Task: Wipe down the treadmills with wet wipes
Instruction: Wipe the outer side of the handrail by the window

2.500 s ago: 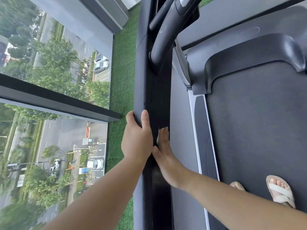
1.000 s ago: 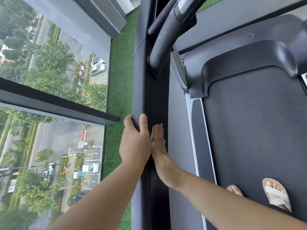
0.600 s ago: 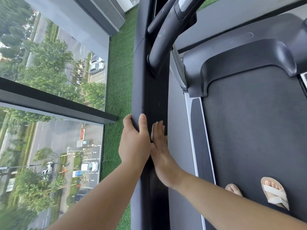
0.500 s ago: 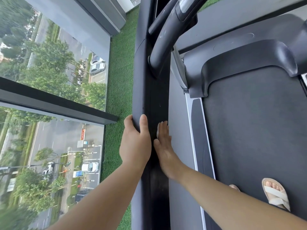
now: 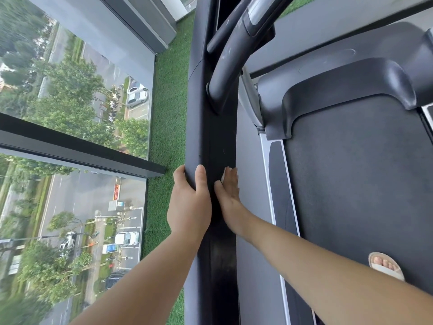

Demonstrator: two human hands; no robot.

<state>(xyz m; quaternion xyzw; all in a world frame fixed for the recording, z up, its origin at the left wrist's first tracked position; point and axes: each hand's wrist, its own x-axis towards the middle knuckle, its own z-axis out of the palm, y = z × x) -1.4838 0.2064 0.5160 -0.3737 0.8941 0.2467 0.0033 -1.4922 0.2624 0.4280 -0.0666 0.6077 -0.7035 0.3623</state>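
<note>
The treadmill (image 5: 346, 85) fills the view from 12 to 5 o'clock, and the job looks partly done at best. At the centre, the left hand (image 5: 189, 202) curls round the outer edge of the black bar (image 5: 218, 137) that runs from 12 to 6 o'clock. The right hand (image 5: 228, 193) lies flat just beside it, its straight fingers pressing the wet wipe (image 5: 223, 175) against the bar's inner face. Only a white corner of the wipe shows, at the 12 o'clock end of the fingertips. The bar toward 6 o'clock looks glossier, which may mean it is already wiped. The stretch toward 12 o'clock looks duller. The handrail (image 5: 230, 50) at 12 o'clock carries pale smudges and seems not yet cleaned. Whether the belt (image 5: 356, 184) at 3 o'clock, where a sandalled foot (image 5: 385, 266) stands, has been wiped cannot be told. No other treadmill is in view. No brand or label shows on the machine. Through the window (image 5: 70, 90) at 9 o'clock, a red street sign (image 5: 116, 192) and a blue one (image 5: 110, 248) are too small to read.
</note>
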